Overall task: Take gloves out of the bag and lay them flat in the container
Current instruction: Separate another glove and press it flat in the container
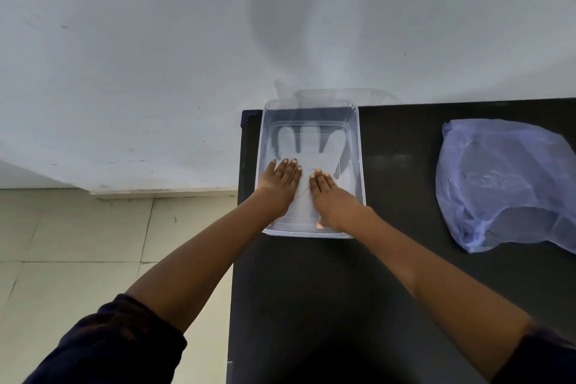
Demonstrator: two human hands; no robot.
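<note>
Hands: left hand [282,182], right hand [327,196] flat | translucent glove [307,146] (smooth) | clear container [360,146]

Both bare forearms reach forward out of dark rolled-up sleeves and converge toward each other. The left hand [282,182] lies palm-down with its fingers straight and close together. The right hand [327,196] lies just beside it, flat as well, fingers extended forward, neither hand gripping anything.
</note>
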